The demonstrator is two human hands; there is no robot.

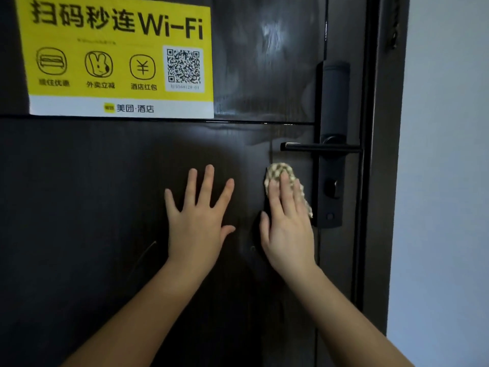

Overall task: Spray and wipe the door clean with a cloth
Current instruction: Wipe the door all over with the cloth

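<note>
Head view showed a dark wood-grain door (79, 194) filling most of the frame, with streaky smears (270, 35) shining on its upper panel. A pale wall (444, 181) stood beyond the dark door frame (381, 207) on the right. A yellow Wi-Fi poster (119, 56), cut off at the top, was stuck above a black lever handle (317, 147) and its lock plate (330, 197).

The left hand (198, 221) lay flat on the door, fingers spread wide. The right hand (287, 229), fingers straight, pressed a checked cloth (280, 170) against the door just beside the lock plate. The hand hid most of the cloth. Small print under the QR code (183, 66) was too blurred to read.
</note>
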